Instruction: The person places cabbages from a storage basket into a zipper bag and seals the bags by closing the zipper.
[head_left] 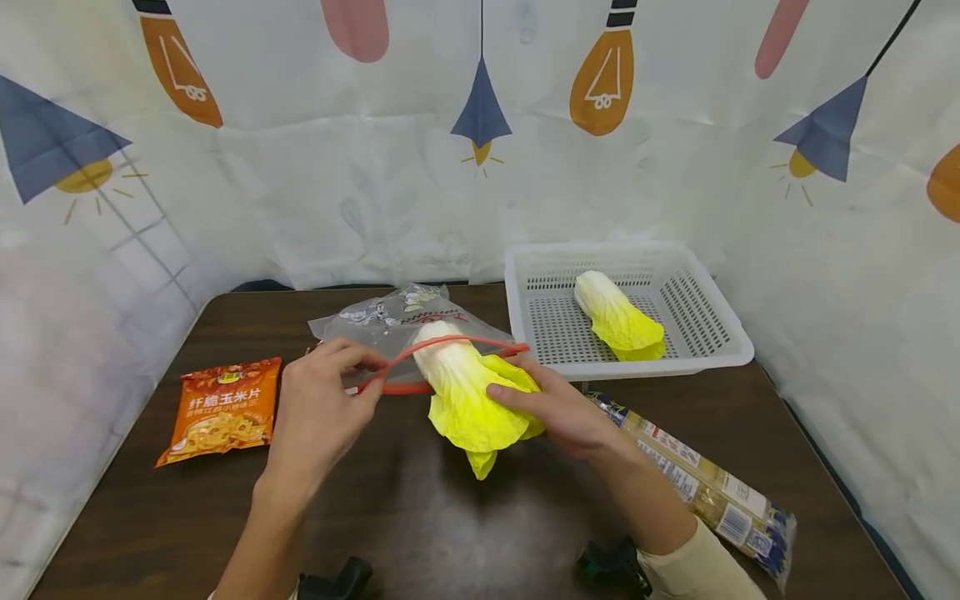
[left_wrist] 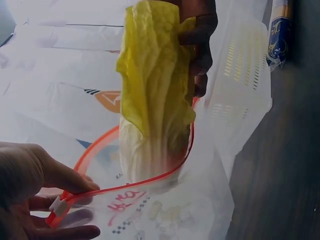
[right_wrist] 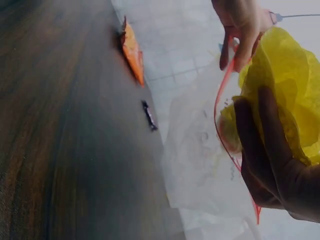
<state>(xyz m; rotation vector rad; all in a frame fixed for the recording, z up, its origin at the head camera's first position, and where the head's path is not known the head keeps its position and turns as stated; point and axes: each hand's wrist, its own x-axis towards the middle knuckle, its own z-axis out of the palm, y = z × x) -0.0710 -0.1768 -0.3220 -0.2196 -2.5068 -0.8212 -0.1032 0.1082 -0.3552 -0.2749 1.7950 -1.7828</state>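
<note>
Head view — left hand (head_left: 327, 402) pinching bag (head_left: 378, 327), right hand (head_left: 561, 410) gripping cabbage (head_left: 471, 385)

The right hand (right_wrist: 277, 167) grips the cabbage (right_wrist: 290, 75). Just beside that grip is the bag (right_wrist: 192, 145), its red rim (right_wrist: 215, 114) held by the left hand (right_wrist: 242, 27). Well apart lie an orange packet (right_wrist: 132, 55) and the table (right_wrist: 65, 125).
</note>
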